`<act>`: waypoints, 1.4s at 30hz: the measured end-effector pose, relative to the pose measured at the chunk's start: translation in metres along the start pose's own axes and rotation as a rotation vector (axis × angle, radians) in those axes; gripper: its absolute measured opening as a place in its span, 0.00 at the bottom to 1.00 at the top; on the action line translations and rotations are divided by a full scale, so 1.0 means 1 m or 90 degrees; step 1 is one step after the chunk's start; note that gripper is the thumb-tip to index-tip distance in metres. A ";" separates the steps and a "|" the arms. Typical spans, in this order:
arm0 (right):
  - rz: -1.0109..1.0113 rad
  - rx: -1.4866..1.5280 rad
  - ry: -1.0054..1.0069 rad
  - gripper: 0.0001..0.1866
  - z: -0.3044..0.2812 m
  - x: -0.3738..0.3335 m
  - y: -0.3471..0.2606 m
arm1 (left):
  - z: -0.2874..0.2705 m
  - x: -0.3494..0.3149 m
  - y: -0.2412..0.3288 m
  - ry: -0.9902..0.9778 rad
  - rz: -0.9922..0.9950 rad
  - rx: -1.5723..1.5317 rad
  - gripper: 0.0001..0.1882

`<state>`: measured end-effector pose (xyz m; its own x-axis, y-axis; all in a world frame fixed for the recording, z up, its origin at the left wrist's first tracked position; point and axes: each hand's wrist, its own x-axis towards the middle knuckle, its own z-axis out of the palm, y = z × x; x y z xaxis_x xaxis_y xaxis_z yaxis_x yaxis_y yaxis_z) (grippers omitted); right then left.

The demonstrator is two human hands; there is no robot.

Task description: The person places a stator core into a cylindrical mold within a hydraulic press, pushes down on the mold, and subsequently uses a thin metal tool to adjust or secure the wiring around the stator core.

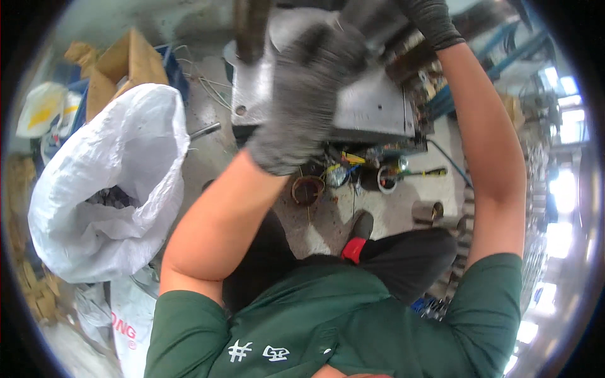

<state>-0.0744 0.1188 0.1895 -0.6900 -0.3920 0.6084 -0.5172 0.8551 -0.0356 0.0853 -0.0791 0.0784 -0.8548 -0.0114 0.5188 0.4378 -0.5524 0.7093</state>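
Observation:
My left hand (309,94), in a dark grey knit glove, is raised over a bare metal machine plate (378,113). Motion smears its fingers, so whether it holds anything cannot be made out. My right hand (432,22), gloved the same way, reaches up to the top edge of the picture beside dark metal machine parts (403,60). Its fingers are cut off or hidden there. A dark upright metal post (251,28) stands at the far side of the plate, to the left of my left hand.
A large white woven sack (60,208) stands open on the left, with dark pieces inside. Behind it is a cardboard box (142,63). Under the plate are a small round container (307,190), tools and a white cup (386,181). A metal cylinder (427,211) lies on the floor.

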 end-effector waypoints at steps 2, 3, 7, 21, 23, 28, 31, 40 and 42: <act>-0.028 0.120 0.254 0.19 0.005 -0.049 -0.002 | -0.024 -0.003 0.019 -0.059 0.169 0.161 0.17; 0.004 0.213 0.209 0.22 -0.006 -0.080 -0.029 | -0.034 -0.010 0.036 -0.037 0.243 0.208 0.18; -0.144 0.078 -0.301 0.17 0.030 -0.239 -0.079 | -0.039 -0.083 0.057 0.044 0.267 0.275 0.18; 0.271 0.178 -0.725 0.27 0.267 -0.597 -0.124 | -0.061 -0.138 0.003 0.094 0.120 0.338 0.21; 0.291 0.217 -0.644 0.28 0.288 -0.623 -0.129 | -0.063 -0.134 0.001 0.096 0.105 0.349 0.22; 0.240 0.119 -0.623 0.34 0.320 -0.633 -0.126 | -0.055 -0.133 0.001 0.128 0.078 0.347 0.23; 0.270 0.178 -0.454 0.32 0.320 -0.642 -0.116 | -0.048 -0.132 0.000 0.141 0.061 0.353 0.24; 0.712 0.857 -0.672 0.28 0.091 -0.473 -0.086 | -0.049 -0.149 -0.031 0.132 0.162 0.372 0.26; 0.814 0.927 -0.563 0.31 0.053 -0.471 -0.078 | -0.045 -0.154 -0.042 0.112 0.173 0.341 0.27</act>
<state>0.2639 0.2191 -0.1363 -0.6627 -0.3408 -0.6669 0.6879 0.0750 -0.7219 0.1854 -0.0919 -0.0529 -0.7069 -0.2555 0.6596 0.6853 -0.0165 0.7281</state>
